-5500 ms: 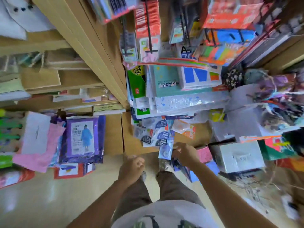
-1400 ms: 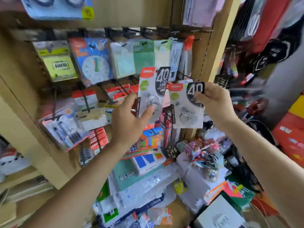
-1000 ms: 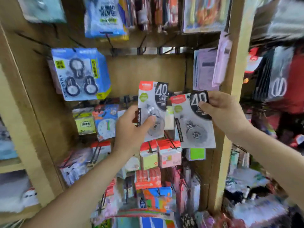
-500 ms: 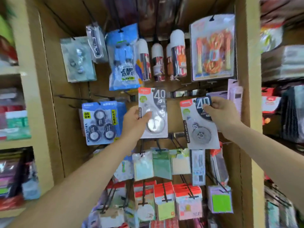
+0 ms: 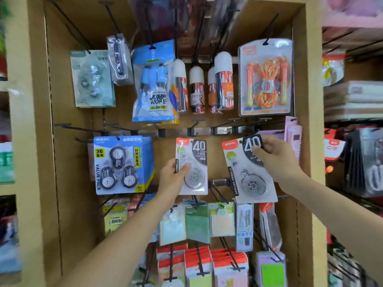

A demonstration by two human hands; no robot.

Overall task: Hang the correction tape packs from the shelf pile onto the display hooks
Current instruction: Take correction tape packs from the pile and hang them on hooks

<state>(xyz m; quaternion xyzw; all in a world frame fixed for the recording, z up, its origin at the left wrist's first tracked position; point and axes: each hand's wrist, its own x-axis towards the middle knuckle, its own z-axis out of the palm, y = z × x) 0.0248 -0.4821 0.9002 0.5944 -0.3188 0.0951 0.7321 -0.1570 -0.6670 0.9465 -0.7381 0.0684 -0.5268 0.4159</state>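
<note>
A stationery shop: a wooden display panel (image 5: 70,204) bristling with wire hooks (image 5: 219,191), carded jump ropes (image 5: 266,79) hung above the right grip (image 5: 277,160), sticky-note packs (image 5: 221,222) below it, stacked stock (image 5: 354,98) on a side shelf (image 5: 352,120).

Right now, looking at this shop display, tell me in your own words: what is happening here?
A person is stocking a hook display. The left hand grips one correction tape pack by its left edge, upright; the right hand pinches a second pack by its top corner, tilted. Both are held just under a row of bare hooks, neither hung yet.
</note>
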